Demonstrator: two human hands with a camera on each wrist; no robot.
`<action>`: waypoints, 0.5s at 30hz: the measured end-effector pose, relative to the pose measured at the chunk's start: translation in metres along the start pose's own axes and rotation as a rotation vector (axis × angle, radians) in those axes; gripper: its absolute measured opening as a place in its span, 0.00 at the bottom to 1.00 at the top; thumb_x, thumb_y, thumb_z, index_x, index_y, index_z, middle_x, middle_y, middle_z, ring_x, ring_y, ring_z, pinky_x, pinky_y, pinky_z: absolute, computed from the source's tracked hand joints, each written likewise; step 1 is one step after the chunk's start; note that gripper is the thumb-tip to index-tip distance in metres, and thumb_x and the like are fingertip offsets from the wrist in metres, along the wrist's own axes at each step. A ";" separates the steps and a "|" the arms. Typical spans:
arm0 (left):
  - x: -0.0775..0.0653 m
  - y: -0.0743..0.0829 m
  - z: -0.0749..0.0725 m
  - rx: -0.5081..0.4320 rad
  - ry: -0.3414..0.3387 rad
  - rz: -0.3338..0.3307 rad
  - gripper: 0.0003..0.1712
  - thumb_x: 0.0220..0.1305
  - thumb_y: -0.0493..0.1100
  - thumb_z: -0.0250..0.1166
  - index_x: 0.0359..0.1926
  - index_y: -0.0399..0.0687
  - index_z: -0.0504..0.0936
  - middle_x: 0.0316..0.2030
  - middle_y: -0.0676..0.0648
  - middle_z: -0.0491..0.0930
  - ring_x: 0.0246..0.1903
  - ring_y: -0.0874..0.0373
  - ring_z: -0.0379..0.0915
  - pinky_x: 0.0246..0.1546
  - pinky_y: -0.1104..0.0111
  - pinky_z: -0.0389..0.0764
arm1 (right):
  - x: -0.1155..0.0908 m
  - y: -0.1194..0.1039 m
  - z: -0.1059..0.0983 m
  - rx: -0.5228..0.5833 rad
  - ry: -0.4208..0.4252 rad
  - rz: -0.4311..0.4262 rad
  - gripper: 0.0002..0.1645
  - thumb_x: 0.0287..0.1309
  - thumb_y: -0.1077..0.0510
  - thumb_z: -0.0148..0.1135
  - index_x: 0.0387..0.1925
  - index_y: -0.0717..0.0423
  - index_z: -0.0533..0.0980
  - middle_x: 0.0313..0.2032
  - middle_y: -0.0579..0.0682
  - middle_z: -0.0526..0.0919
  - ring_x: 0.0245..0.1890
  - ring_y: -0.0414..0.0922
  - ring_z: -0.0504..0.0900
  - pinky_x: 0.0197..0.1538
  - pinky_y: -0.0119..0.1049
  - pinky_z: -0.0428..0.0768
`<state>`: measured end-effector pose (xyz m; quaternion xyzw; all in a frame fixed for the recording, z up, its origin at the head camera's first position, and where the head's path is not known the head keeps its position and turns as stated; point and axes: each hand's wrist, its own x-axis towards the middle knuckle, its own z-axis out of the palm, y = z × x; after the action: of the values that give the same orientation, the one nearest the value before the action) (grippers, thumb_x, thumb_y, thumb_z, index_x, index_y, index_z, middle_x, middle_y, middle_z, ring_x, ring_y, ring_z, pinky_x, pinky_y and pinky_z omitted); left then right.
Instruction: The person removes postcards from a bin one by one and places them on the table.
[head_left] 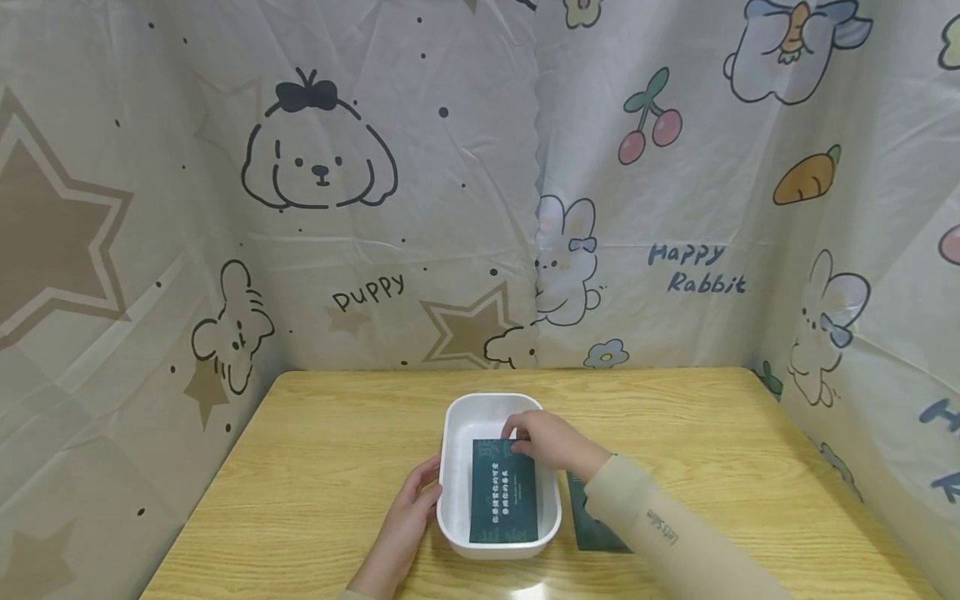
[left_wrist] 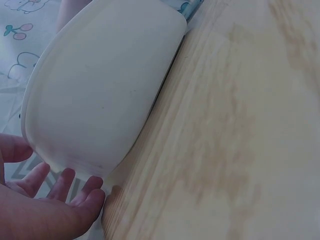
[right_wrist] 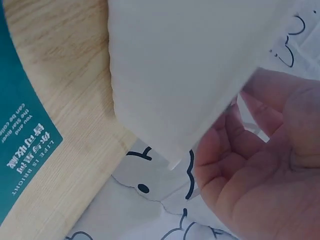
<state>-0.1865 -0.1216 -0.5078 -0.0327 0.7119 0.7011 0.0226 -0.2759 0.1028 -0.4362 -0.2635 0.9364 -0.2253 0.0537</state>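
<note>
A white rectangular tub (head_left: pixel 452 500) with rounded corners stands near the front of the wooden table. Inside it is a dark green card (head_left: pixel 504 500) with white lettering. My right hand (head_left: pixel 551 437) reaches over the tub's right rim and pinches the card at its upper right corner. In the right wrist view the tub's wall (right_wrist: pixel 185 65) hides the fingertips and the card. My left hand (head_left: pixel 408 517) rests against the tub's left side. In the left wrist view its loosely bent fingertips (left_wrist: pixel 92 184) touch the outer wall (left_wrist: pixel 100 85).
Right of the tub, a second dark green printed card (head_left: pixel 596 529) lies on the table (head_left: pixel 337 433), partly under my right forearm. Its lettering shows in the right wrist view. A cartoon-printed curtain (head_left: pixel 450 208) surrounds the table's back and sides.
</note>
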 end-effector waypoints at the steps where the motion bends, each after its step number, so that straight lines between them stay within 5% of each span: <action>1: 0.000 0.000 0.000 -0.002 -0.003 0.003 0.27 0.69 0.41 0.50 0.68 0.44 0.63 0.65 0.34 0.65 0.62 0.44 0.60 0.62 0.47 0.68 | -0.001 0.000 -0.001 0.020 -0.003 0.011 0.06 0.56 0.60 0.64 0.37 0.50 0.80 0.28 0.44 0.81 0.29 0.40 0.76 0.38 0.39 0.83; 8: -0.002 0.001 0.000 -0.006 -0.011 0.017 0.27 0.70 0.41 0.49 0.69 0.43 0.62 0.66 0.33 0.64 0.63 0.43 0.60 0.62 0.47 0.68 | -0.002 0.004 -0.006 0.119 -0.001 0.073 0.04 0.54 0.57 0.66 0.31 0.50 0.78 0.29 0.45 0.81 0.31 0.40 0.76 0.40 0.39 0.83; 15: -0.002 0.000 -0.001 -0.010 -0.014 0.017 0.27 0.70 0.41 0.49 0.68 0.44 0.62 0.66 0.34 0.64 0.63 0.44 0.60 0.62 0.48 0.68 | -0.004 0.011 -0.009 0.158 -0.011 0.031 0.04 0.57 0.56 0.63 0.29 0.51 0.77 0.26 0.44 0.80 0.29 0.40 0.75 0.37 0.39 0.80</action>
<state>-0.1850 -0.1223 -0.5075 -0.0218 0.7085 0.7050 0.0217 -0.2800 0.1170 -0.4331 -0.2450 0.9194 -0.2962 0.0830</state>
